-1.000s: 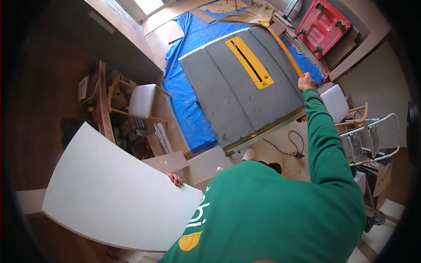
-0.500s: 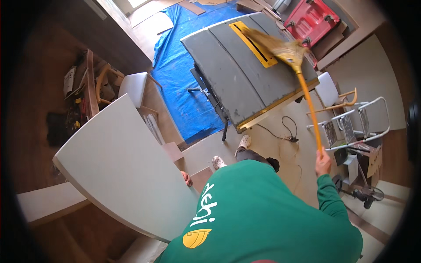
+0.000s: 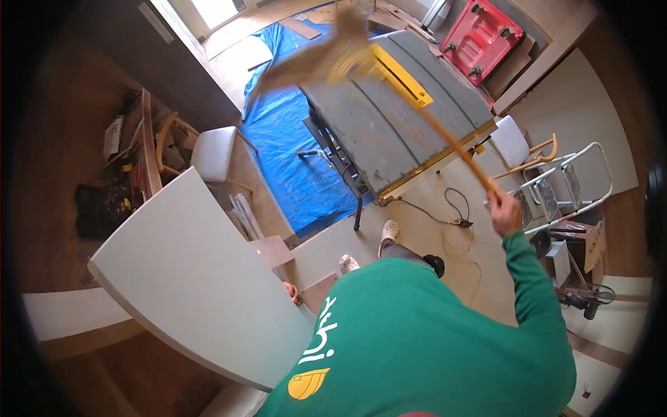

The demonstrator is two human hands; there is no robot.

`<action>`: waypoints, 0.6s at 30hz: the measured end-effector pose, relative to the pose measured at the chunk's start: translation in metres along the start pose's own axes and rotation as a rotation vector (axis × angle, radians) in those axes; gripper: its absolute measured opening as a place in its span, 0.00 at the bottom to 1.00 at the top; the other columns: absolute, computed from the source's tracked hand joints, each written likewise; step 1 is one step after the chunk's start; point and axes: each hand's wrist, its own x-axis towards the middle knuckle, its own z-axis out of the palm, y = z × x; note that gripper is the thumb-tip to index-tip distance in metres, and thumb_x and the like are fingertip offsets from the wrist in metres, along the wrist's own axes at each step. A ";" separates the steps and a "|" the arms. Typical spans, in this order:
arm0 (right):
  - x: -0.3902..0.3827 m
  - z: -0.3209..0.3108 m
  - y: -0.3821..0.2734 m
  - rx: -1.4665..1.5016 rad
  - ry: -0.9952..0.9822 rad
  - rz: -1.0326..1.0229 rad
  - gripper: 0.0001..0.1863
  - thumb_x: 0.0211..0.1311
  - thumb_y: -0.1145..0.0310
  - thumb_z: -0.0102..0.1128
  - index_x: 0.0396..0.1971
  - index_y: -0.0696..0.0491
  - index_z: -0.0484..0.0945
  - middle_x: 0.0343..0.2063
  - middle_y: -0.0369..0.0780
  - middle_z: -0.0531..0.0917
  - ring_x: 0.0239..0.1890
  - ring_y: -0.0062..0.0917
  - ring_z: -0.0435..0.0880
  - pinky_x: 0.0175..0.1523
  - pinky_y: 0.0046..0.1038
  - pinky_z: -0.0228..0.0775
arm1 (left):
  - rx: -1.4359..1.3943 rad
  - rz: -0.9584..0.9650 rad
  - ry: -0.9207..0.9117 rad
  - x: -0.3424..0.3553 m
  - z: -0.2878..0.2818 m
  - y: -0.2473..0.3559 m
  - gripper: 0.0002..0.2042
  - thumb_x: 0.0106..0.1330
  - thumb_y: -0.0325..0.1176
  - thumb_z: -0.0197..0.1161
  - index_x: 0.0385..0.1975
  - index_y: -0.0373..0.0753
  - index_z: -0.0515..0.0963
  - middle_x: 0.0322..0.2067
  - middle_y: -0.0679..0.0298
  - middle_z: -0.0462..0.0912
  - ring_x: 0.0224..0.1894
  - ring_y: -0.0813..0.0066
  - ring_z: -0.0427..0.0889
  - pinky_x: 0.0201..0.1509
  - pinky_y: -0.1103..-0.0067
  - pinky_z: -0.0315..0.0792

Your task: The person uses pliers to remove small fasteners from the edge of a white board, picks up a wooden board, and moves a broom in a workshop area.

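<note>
My right hand [image 3: 506,210] is closed around the orange handle of a broom [image 3: 448,135]. Its bristle head, smeared by motion, hangs over the far left corner of a grey table saw top [image 3: 379,149] and the blue tarp [image 3: 274,163] beyond. A yellow slotted plate [image 3: 403,75] is set into the saw top. At my left stands a large pale panel [image 3: 201,278] with a curved edge. My left hand [image 3: 292,293] is closed on the panel's right edge; the panel hides most of that arm.
A power cord [image 3: 434,217] lies on the floor below the saw. At the right are a white step stool [image 3: 573,187], a chair [image 3: 511,142] and a small fan [image 3: 589,299]. Another chair [image 3: 212,151] stands at the left; a red wheeled dolly [image 3: 479,42] leans at the back.
The broom head has swung left, from over the yellow plate to the saw top's far left corner. My right hand has moved slightly up and left with the handle. My left hand stays at the panel.
</note>
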 end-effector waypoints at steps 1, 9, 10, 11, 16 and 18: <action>0.027 0.005 -0.002 -0.009 0.042 0.081 0.19 0.72 0.58 0.58 0.57 0.47 0.82 0.33 0.51 0.85 0.35 0.49 0.85 0.39 0.43 0.75 | -0.004 -0.001 -0.004 -0.005 -0.001 0.000 0.15 0.70 0.40 0.64 0.47 0.35 0.78 0.44 0.52 0.83 0.52 0.51 0.82 0.61 0.51 0.68; 0.184 0.098 -0.016 0.077 0.000 0.318 0.20 0.72 0.52 0.56 0.44 0.55 0.83 0.40 0.53 0.86 0.44 0.52 0.85 0.47 0.46 0.77 | -0.001 -0.055 -0.057 -0.022 0.005 0.001 0.16 0.70 0.40 0.64 0.47 0.35 0.78 0.44 0.52 0.83 0.52 0.50 0.82 0.60 0.51 0.68; 0.153 0.100 -0.002 -0.006 -0.027 0.260 0.20 0.72 0.52 0.56 0.45 0.54 0.84 0.40 0.53 0.87 0.44 0.51 0.86 0.48 0.45 0.78 | -0.077 -0.079 -0.060 -0.016 -0.013 -0.019 0.16 0.70 0.40 0.64 0.47 0.35 0.78 0.44 0.52 0.83 0.52 0.50 0.82 0.60 0.51 0.68; 0.122 0.103 -0.006 -0.059 -0.068 0.179 0.20 0.73 0.52 0.56 0.46 0.53 0.84 0.41 0.53 0.87 0.44 0.50 0.86 0.49 0.44 0.78 | -0.093 -0.074 -0.005 -0.007 -0.002 -0.027 0.16 0.70 0.41 0.64 0.48 0.34 0.78 0.44 0.52 0.83 0.52 0.50 0.82 0.60 0.50 0.68; 0.031 0.056 -0.107 0.267 -0.423 -0.082 0.19 0.72 0.57 0.60 0.57 0.49 0.82 0.40 0.52 0.87 0.41 0.43 0.88 0.49 0.36 0.79 | -0.043 -0.072 -0.019 -0.001 0.002 -0.016 0.17 0.70 0.41 0.64 0.50 0.35 0.77 0.44 0.52 0.83 0.52 0.51 0.82 0.60 0.53 0.71; 0.017 0.041 -0.125 0.324 -0.400 -0.176 0.19 0.72 0.58 0.61 0.58 0.48 0.82 0.38 0.52 0.87 0.40 0.42 0.88 0.47 0.35 0.79 | -0.047 -0.081 -0.018 0.000 0.000 -0.014 0.17 0.70 0.41 0.64 0.50 0.36 0.77 0.44 0.52 0.83 0.52 0.51 0.82 0.60 0.53 0.71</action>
